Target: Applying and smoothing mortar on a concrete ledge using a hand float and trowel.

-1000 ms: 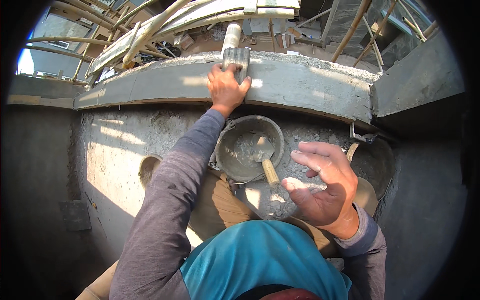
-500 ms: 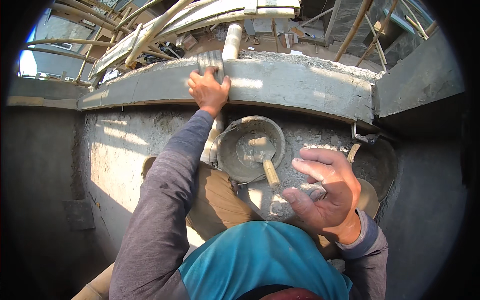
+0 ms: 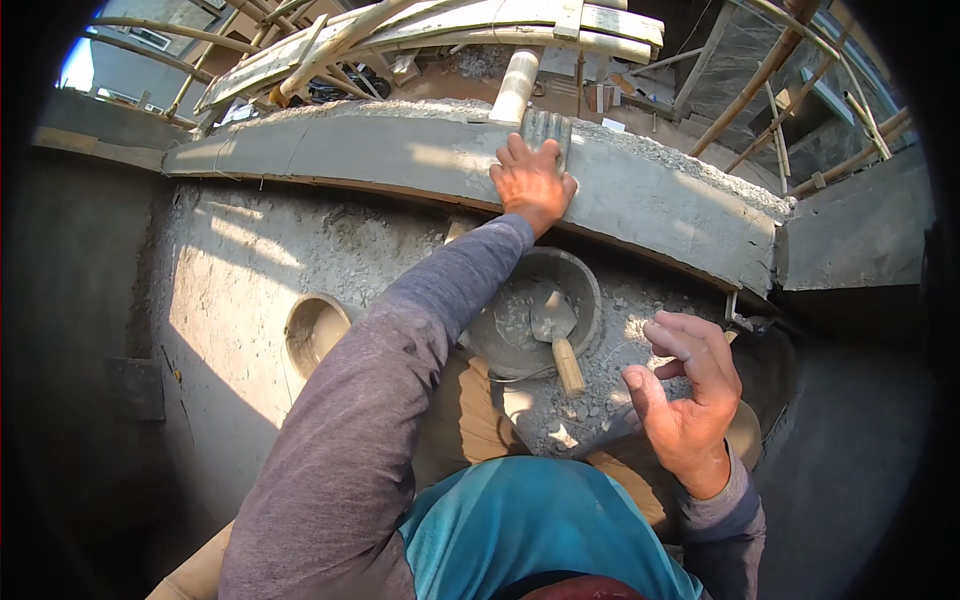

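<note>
My left hand grips a grey ribbed float at the top of the grey concrete ledge, its fingers bent over the tool. Below, a bucket holds a trowel with a wooden handle and a mortar-coated blade. My right hand hangs above the rubble to the right of that bucket, fingers curved and apart, with nothing in it.
A smaller container stands to the left. Bamboo scaffolding and a pale vertical pole rise beyond the ledge. Concrete walls flank me, and loose rubble covers part of the floor.
After shifting left, my left hand and the float have moved right along the ledge, now right of the pole. The view has tilted slightly. My right hand stays open.
</note>
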### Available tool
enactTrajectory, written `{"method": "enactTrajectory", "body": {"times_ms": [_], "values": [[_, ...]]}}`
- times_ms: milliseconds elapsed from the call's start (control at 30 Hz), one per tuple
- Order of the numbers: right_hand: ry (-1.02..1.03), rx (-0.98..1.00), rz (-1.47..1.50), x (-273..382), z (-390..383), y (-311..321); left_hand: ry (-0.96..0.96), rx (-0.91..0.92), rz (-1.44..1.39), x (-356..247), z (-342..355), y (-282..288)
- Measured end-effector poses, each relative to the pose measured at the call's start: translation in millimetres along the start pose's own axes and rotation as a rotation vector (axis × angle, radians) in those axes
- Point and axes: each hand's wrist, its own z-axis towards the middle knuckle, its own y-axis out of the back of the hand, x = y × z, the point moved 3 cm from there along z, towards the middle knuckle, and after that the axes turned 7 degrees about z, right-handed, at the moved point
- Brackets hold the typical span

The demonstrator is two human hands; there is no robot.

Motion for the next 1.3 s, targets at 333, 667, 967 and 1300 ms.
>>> {"method": "enactTrajectory", "body": {"times_ms": [333, 667, 967, 1300], "values": [[-0.075, 0.047, -0.010, -6, 8, -18, 0.210, -0.103, 0.092, 177, 6, 43], [-0.123, 0.044, -0.100, -11, 8, -26, 0.031, 0.030, -0.041, 102, 6, 24], [-0.121, 0.090, -0.155, -15, 9, -29, -0.032, -0.189, -0.047, 113, -3, 33], [-0.195, 0.066, -0.210, -19, 10, -39, -0.122, 0.134, 0.078, 26, 19, 16]]}}
